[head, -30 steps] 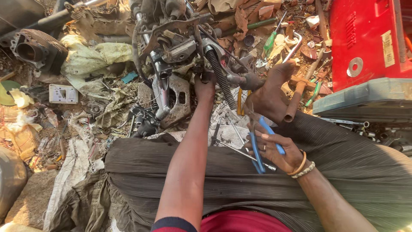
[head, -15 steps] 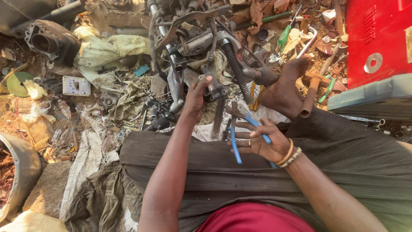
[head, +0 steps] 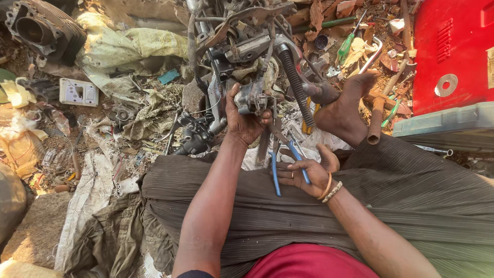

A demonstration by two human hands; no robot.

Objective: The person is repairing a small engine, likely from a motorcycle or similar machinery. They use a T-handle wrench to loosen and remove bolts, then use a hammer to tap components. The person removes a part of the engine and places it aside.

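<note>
Left hand (head: 243, 121) gripped small grey metal part (head: 252, 98). Right hand (head: 309, 175) held blue-handled pliers (head: 280, 154), jaws pointing up toward part, maybe touching it.

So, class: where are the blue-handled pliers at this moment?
In the head view, the blue-handled pliers sit right of centre in the right hand, over the lap, just below the left hand.
</note>
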